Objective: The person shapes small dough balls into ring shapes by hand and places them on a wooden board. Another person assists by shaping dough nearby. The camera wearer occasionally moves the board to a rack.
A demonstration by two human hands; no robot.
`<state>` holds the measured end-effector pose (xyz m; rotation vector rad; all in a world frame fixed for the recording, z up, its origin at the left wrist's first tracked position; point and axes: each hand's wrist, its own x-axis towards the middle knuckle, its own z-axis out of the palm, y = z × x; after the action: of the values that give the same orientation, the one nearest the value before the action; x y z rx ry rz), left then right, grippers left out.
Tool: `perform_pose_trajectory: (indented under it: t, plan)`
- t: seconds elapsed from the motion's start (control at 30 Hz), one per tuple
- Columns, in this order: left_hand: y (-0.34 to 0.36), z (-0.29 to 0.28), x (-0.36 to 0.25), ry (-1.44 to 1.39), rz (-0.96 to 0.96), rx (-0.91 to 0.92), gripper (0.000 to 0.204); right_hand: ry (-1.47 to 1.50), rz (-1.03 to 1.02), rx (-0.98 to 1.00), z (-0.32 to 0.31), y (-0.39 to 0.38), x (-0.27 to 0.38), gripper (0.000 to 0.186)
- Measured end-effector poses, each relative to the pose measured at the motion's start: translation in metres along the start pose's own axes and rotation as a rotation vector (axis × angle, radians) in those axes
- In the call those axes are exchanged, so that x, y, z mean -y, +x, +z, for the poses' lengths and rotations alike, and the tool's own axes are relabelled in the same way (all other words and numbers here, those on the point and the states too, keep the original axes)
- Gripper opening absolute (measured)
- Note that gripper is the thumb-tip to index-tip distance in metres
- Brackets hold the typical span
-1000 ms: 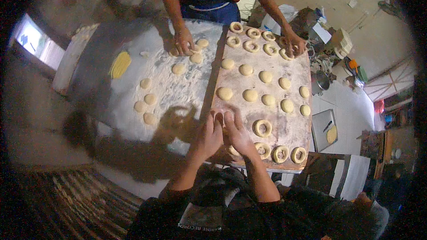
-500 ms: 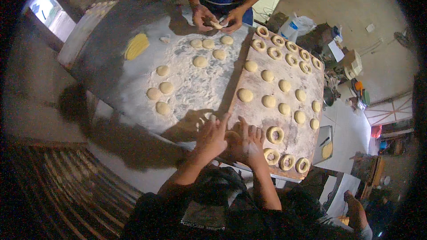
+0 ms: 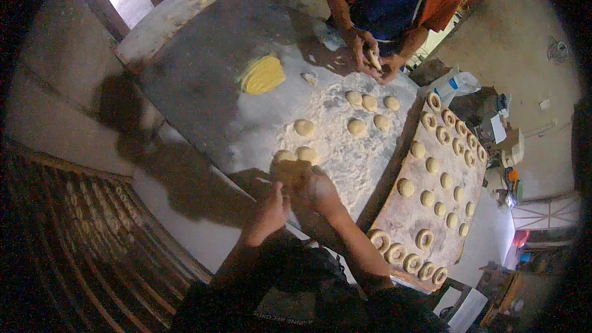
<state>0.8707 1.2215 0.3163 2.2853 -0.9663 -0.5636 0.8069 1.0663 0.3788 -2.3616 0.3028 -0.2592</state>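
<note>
My left hand [image 3: 274, 206] is low at the front edge of the floured metal table [image 3: 203, 92], thumb raised, other fingers mostly hidden. My right hand [image 3: 311, 182] reaches beside it toward two dough rounds [image 3: 305, 155]; its fingers are shadowed and blurred, so whether they grip one is unclear. More flattened rounds [image 3: 357, 127] lie in the flour behind. Right of my hands is a wooden board [image 3: 444, 166] bearing several dough rings [image 3: 424, 238] and rounds [image 3: 406, 188].
A person in a blue apron [image 3: 388, 6] works a dough piece with both hands across the table. A yellow patch [image 3: 263, 75] lies on the metal. A second board [image 3: 166, 18] stands at the far left, slatted racks [image 3: 98, 222] at lower left, assorted containers [image 3: 512, 148] at right.
My hands have left the wooden board for the floured metal and the view has swung leftward. The other person's hands have come off the rings and now hold a dough piece together.
</note>
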Motion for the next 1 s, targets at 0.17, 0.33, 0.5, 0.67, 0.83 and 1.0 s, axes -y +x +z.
perform_pose_trajectory:
  t: [0.17,0.33,0.5,0.67,0.83,1.0]
  plan:
    - [0.024,-0.033,0.021,-0.238,0.006,-0.076,0.040,0.326,0.379,0.111,0.000,0.017,0.010,0.036]
    - [0.042,-0.065,-0.008,-0.822,0.086,0.023,0.025,0.598,0.386,-0.161,-0.006,0.027,0.010,0.052]
    - [0.071,-0.061,-0.031,-0.442,0.319,-0.246,0.033,0.664,0.234,-0.422,0.011,0.037,-0.004,0.060]
    - [0.079,-0.029,-0.053,-0.985,0.254,-0.105,0.038,1.183,0.129,-0.227,-0.021,0.000,-0.021,0.048]
    - [0.078,0.001,-0.070,-1.034,0.529,-0.006,0.041,0.567,0.269,-0.346,-0.044,-0.035,-0.008,0.059]
    - [0.071,0.039,-0.102,-0.752,0.504,-0.038,0.042,0.612,0.212,-0.530,-0.061,-0.067,-0.019,0.068]
